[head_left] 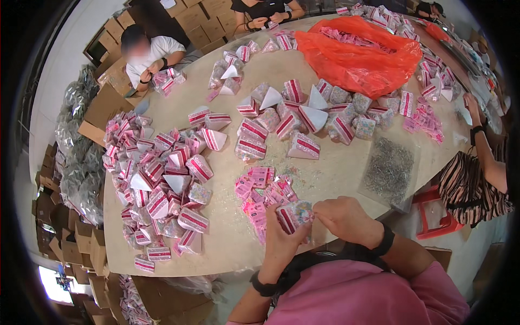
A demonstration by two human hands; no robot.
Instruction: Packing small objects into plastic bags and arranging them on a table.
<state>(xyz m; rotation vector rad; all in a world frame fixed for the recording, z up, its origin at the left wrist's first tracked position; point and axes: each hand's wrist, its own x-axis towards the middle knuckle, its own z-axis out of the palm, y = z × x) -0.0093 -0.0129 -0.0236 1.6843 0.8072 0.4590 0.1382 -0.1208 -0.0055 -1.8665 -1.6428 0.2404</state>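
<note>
At the table's near edge, my left hand [280, 236] is closed around a cake-slice-shaped piece [290, 216], with a dark pink stripe and a speckled, many-coloured face. My right hand [349, 219] pinches at the piece's right corner; anything small between its fingertips is too small to make out. Just beyond the left hand lies a heap of pink printed tags [259, 181]. To the right, a flat clear tray [409, 184] holds many small metal pieces.
A large pile of cake-slice pieces [157, 179] covers the table's left, with more across the middle [303, 146]. An open red plastic bag [357, 70] stands at the back. Other people sit around the table; a red stool [430, 216] is at the right.
</note>
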